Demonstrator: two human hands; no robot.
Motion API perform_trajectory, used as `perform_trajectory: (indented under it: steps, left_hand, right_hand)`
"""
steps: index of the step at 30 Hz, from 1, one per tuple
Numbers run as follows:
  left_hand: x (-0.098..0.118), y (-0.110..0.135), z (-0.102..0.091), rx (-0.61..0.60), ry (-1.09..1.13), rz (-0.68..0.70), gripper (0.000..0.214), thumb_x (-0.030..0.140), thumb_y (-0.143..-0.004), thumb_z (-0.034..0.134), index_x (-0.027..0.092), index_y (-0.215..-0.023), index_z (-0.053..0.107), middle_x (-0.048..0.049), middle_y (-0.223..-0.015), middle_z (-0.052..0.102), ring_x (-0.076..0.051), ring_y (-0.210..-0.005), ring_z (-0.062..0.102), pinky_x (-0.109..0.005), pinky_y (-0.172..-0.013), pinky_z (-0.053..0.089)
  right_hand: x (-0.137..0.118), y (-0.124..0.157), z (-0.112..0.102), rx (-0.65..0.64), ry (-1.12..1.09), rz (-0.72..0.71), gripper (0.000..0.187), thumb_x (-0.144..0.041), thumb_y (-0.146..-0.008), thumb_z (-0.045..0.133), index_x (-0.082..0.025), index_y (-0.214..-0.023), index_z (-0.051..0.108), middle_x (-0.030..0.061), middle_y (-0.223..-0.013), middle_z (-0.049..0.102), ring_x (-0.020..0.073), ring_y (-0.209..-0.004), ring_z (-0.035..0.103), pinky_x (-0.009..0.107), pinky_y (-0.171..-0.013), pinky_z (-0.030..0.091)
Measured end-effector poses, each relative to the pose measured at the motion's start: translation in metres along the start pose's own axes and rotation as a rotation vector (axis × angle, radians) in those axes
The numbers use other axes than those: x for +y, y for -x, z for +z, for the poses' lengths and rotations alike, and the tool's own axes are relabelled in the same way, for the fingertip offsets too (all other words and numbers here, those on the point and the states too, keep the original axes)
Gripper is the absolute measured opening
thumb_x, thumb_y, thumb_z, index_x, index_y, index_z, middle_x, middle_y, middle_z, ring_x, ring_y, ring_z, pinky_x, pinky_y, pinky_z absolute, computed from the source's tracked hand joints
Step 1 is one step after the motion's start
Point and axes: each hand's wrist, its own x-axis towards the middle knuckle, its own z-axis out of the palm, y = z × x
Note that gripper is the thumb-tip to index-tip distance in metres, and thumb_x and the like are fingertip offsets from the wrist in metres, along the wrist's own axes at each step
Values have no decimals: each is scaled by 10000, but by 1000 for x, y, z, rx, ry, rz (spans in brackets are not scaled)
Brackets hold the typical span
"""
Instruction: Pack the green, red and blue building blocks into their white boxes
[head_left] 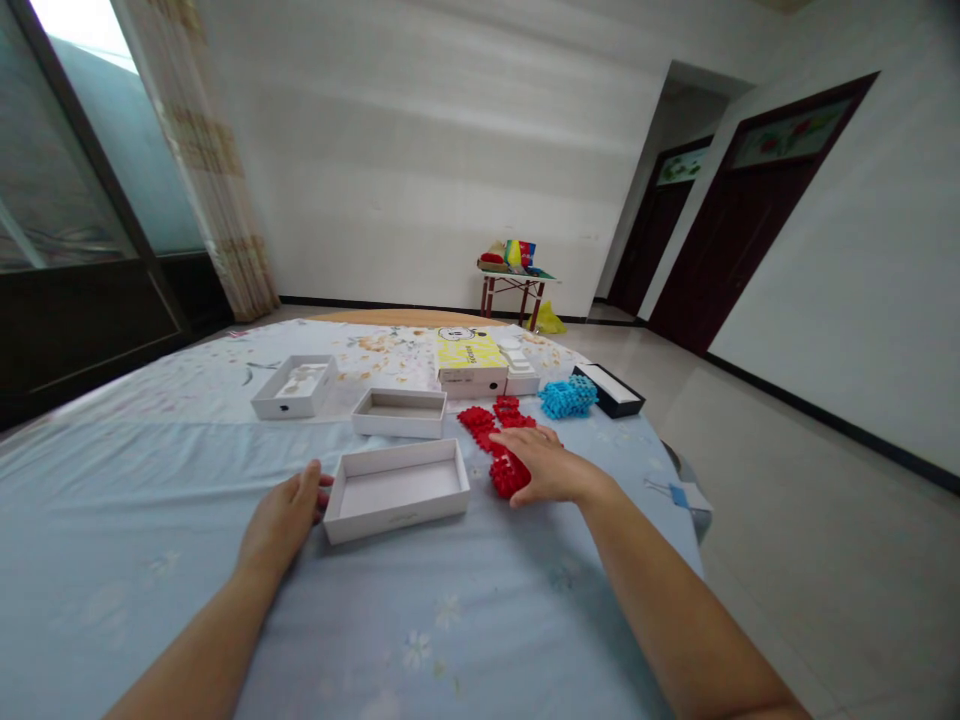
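Note:
My left hand rests on the cloth at the left end of an open white box, fingers against or very near its wall, not wrapped round it. This box looks bare inside. My right hand curls from above round a bumpy red bundle, thumb on the near side and fingers on the far side. More red bumpy pieces lie just behind it, partly covered by the hand. What the red material is, I cannot make out. A similar bumpy blue bundle sits farther back to the right.
Behind are a shallow white box, another white box with an insert, a yellow-topped box, a white box and a black-edged box. The tablecloth hangs over the right edge. A small table stands by the wall.

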Motion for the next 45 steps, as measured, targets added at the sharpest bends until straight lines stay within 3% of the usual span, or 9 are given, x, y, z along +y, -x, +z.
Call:
perform_trajectory:
  steps: [7,11,17,23,28,31,37,41,45]
  left_hand:
    - [10,6,1,29,-38,-13,397,518,-750,436,197,-674,657,-49,-551,647,-219,-520,569,-287,-531,393]
    - [14,8,0,-44,-179,2,473,525,-804,322,185,-773,649,-61,-657,685,-229,-631,614,-292,-599,420]
    - [14,8,0,-81,-278,14,554,533,-825,224,180,-855,650,-56,-731,708,-221,-692,633,-287,-639,437]
    - [13,7,2,-81,-288,32,577,541,-825,211,176,-872,655,-60,-758,711,-219,-702,634,-280,-626,438]
    - [12,8,1,-83,-317,44,604,553,-830,189,168,-895,650,-77,-793,709,-242,-779,637,-295,-659,439]
    - [13,9,2,-77,-330,52,607,543,-833,181,168,-894,654,-85,-808,709,-247,-804,635,-300,-681,439]
    - [19,17,2,-69,-334,68,594,511,-843,181,177,-913,667,-82,-813,716,-237,-808,641,-291,-666,439]
    - [26,23,1,-44,-363,81,564,490,-846,201,195,-897,679,-77,-836,720,-231,-826,642,-282,-661,439]
    - [29,25,0,-30,-398,74,545,474,-851,212,209,-893,687,-74,-848,720,-227,-840,640,-280,-667,434]
  right_hand:
    - [7,-5,5,-43,95,12,741,-238,-580,666,-232,-1285,438,106,-1218,527,296,-1134,443,454,-1012,179]
    - [6,-8,5,-62,141,0,690,-253,-590,649,-208,-1255,472,121,-1185,539,294,-1099,456,429,-962,255]
    - [6,-9,3,-43,151,2,686,-268,-596,657,-204,-1254,473,117,-1158,550,284,-1080,470,411,-952,269]
    - [-3,-10,-10,128,69,-9,686,-324,-638,660,-200,-1276,442,110,-1216,524,275,-1154,427,423,-996,245]
    - [-39,-27,-14,231,-55,-133,653,-335,-688,636,-187,-1288,425,103,-1272,486,239,-1185,413,376,-1002,288]
    - [-67,-48,-6,193,-86,-247,630,-333,-687,640,-170,-1265,449,104,-1252,502,226,-1175,425,346,-995,308]
    - [-113,-101,23,-3,-41,-382,605,-366,-633,666,-155,-1181,520,104,-1109,587,238,-1018,527,327,-863,404]
    - [-128,-124,37,-175,-27,-389,498,-378,-618,672,-187,-1069,585,44,-913,643,181,-774,583,261,-671,437]
    - [-131,-133,39,-221,-93,-347,589,-390,-583,707,-212,-1123,555,27,-964,638,173,-795,587,250,-679,440]
